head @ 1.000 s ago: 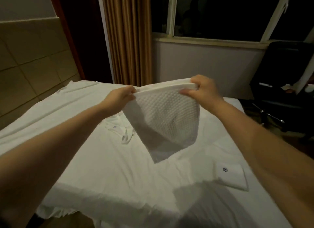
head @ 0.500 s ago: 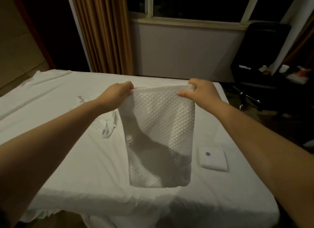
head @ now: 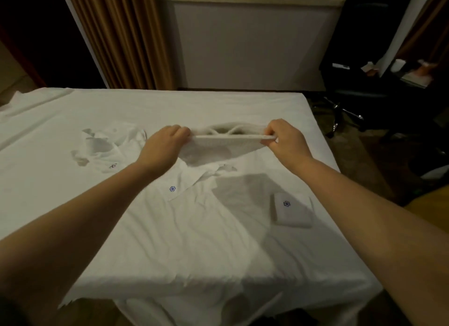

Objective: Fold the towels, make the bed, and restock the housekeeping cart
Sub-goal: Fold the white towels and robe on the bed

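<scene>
I hold a white waffle-textured towel above the bed, stretched between both hands with its layered top edge facing me. My left hand pinches its left corner and my right hand pinches its right corner. The towel's lower part droops toward the sheet behind the held edge. A small folded white towel with a blue flower logo lies flat on the bed at the right. An unfolded white towel with the same logo lies under my hands. Another crumpled one lies to the left.
The bed's white sheet is wrinkled and hangs over the near edge. Brown curtains hang at the back left beside a grey wall under a window. A black office chair and a cluttered dark desk stand right of the bed.
The towel hung down full length from my hands; now it has dropped lower toward the bed and I see its top edge. My view has tilted downward.
</scene>
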The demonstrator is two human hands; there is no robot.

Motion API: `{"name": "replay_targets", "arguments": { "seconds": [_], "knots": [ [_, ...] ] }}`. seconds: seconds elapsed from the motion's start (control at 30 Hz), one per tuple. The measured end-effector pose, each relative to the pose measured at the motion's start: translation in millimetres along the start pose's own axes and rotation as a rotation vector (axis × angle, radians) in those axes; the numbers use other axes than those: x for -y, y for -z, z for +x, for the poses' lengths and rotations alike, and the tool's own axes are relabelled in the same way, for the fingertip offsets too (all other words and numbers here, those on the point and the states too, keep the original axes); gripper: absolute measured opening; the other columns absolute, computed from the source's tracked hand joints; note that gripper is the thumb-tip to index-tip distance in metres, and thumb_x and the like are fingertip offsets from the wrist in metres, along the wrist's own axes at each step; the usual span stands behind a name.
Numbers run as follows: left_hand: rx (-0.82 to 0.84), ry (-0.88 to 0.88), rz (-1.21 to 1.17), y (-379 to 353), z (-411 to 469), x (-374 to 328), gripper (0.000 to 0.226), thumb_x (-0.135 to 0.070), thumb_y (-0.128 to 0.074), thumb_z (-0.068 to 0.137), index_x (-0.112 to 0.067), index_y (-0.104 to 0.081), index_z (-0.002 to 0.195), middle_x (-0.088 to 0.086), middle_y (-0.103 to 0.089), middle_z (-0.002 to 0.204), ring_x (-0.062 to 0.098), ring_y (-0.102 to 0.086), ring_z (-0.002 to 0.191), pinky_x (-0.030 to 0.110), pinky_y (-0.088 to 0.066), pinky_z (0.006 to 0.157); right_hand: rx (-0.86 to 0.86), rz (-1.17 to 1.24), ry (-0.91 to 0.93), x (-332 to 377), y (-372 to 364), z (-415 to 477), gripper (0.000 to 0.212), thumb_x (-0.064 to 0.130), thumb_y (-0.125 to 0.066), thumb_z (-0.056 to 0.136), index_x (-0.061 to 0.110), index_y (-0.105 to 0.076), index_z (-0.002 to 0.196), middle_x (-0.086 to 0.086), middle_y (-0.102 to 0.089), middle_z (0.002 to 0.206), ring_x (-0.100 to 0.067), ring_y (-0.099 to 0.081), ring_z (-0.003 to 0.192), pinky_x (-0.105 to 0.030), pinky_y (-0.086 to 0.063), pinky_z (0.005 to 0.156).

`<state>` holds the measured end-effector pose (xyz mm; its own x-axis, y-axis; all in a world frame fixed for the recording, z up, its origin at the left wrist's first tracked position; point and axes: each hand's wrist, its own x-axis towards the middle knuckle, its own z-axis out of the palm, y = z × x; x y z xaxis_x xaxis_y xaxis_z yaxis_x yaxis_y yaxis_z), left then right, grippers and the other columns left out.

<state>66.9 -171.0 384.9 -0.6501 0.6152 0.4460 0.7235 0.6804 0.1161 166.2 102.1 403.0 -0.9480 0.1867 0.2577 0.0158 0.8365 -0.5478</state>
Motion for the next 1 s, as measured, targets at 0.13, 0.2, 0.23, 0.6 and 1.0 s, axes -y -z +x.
{"name": "replay_targets", "arguments": {
  "seconds": [0.13,0.2,0.23,0.6,1.0],
  "knots": [
    [0.234,0.070,-0.104,-43.1,-78.7,-18.6,0.031,-0.020,-0.037,0.086,-0.003,-0.061,0.097,0.018,-0.062,0.085,0.036,-0.062,0.068,0.034,-0.044,0.057,0.162,-0.016,-0.079,-25.1,-38.9,-62.6,0.007,0.012,-0.065,0.086,0.009,-0.060,0.082,-0.002,-0.055,0.089,-0.016,-0.050,0.079,-0.028,-0.037,0.072],
    [0.354,0.148,-0.157,-66.9,-119.8,-27.5,0.027,-0.016,-0.040,0.087,-0.004,-0.059,0.100,0.019,-0.061,0.091,0.038,-0.062,0.071,0.038,-0.046,0.061,0.241,-0.008,-0.150,-37.0,-68.3,-105.1,0.006,0.009,-0.062,0.086,0.010,-0.060,0.080,-0.004,-0.056,0.089,-0.020,-0.052,0.079,-0.027,-0.034,0.069],
    [0.414,0.167,-0.181,-79.0,-139.7,-30.7,0.030,-0.019,-0.038,0.087,-0.005,-0.059,0.104,0.017,-0.061,0.095,0.037,-0.062,0.075,0.039,-0.046,0.064,0.294,0.002,-0.213,-43.7,-83.1,-126.4,0.009,0.008,-0.060,0.086,0.012,-0.059,0.079,-0.004,-0.056,0.088,-0.022,-0.053,0.080,-0.028,-0.034,0.068],
    [0.643,0.255,-0.294,-151.3,-213.9,-35.2,0.029,-0.029,-0.035,0.100,-0.010,-0.055,0.112,0.012,-0.058,0.103,0.032,-0.060,0.089,0.036,-0.043,0.073,0.431,0.126,-0.401,-88.0,-162.1,-186.2,0.009,0.011,-0.059,0.091,0.017,-0.051,0.092,-0.007,-0.056,0.098,-0.024,-0.056,0.088,-0.029,-0.038,0.071],
    [0.516,0.574,-0.179,-319.7,-124.8,37.9,0.025,-0.019,-0.036,0.101,-0.004,-0.054,0.110,0.018,-0.058,0.101,0.029,-0.051,0.086,0.034,-0.035,0.070,0.200,0.367,-0.696,-174.9,-305.5,-54.9,0.031,0.016,-0.045,0.100,0.011,-0.038,0.130,-0.015,-0.047,0.136,-0.022,-0.050,0.118,-0.019,-0.034,0.086]
  ]
}}
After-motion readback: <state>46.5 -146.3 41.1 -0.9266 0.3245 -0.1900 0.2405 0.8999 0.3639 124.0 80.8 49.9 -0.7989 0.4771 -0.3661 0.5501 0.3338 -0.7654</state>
